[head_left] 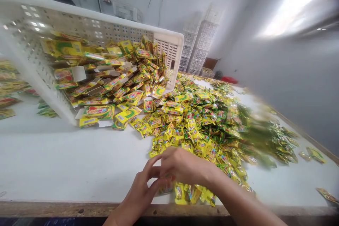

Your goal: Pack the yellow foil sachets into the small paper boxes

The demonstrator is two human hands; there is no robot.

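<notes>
My left hand (140,190) is near the front edge of the table, its thumb and fingers closed around a small printed pack (167,185). Blur and my fingers hide most of that pack, and I cannot tell whether it is a box or a sachet. My right hand (178,162) reaches over it from the right with bent fingers, its fingertips mostly hidden beside the left fingers. Yellow sachets (194,134) lie heaped just beyond and right of both hands. Some yellow sachets (194,192) sit beneath my right wrist.
A white plastic crate (174,42) lies on its side at the left, with yellow printed boxes (97,111) spilling from its mouth. Green sachets (280,141) spread to the right. Stacked crates (200,46) stand by the far wall. The white table (66,166) has a wooden front edge.
</notes>
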